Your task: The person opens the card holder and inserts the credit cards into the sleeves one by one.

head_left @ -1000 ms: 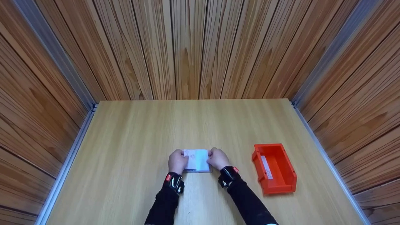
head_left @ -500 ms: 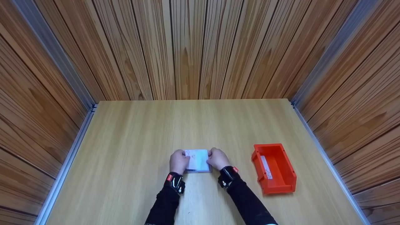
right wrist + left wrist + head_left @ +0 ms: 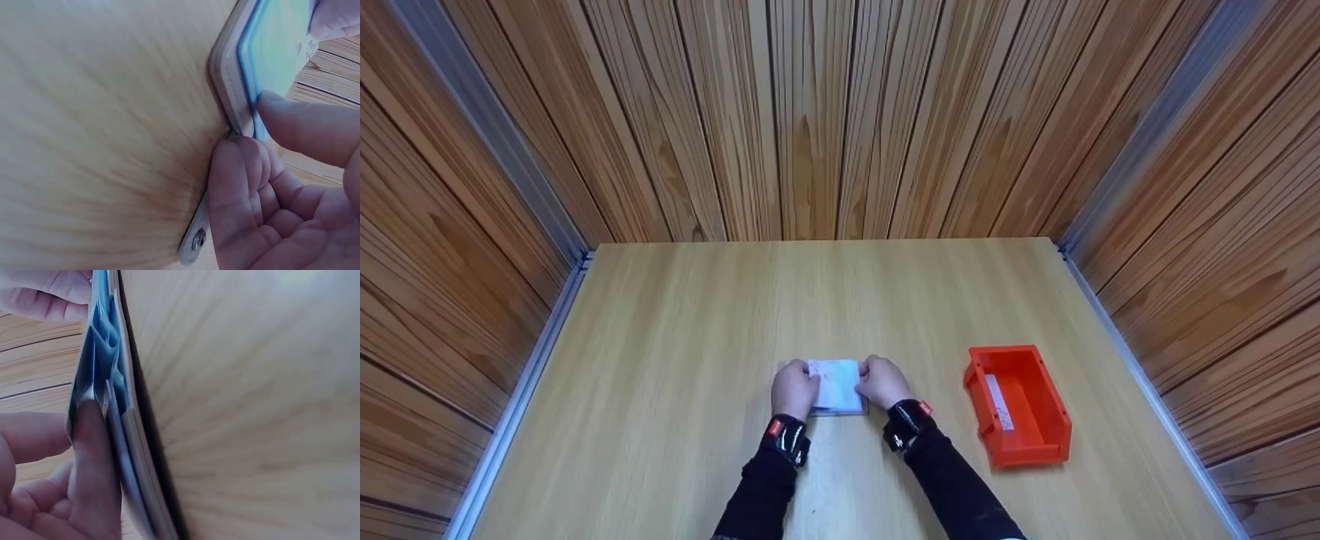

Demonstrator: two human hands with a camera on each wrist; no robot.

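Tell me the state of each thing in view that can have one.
Left grip, pinching an outer layer of the wallet-like holder.
Right grip, holding the holder's right edge.
Wallet-like holder, partly open, blue folds showing between parted layers.
Snap strap, unfastened, its end sticking out beside the right grip.
Orange bin, upright, open-topped.
White strip, inside the bin, along its left side.
Black wristbands, both being worn.

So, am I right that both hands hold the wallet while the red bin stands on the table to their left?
Not quite: the head view shows the red bin on the table to their right. The left hand and right hand do hold the wallet.
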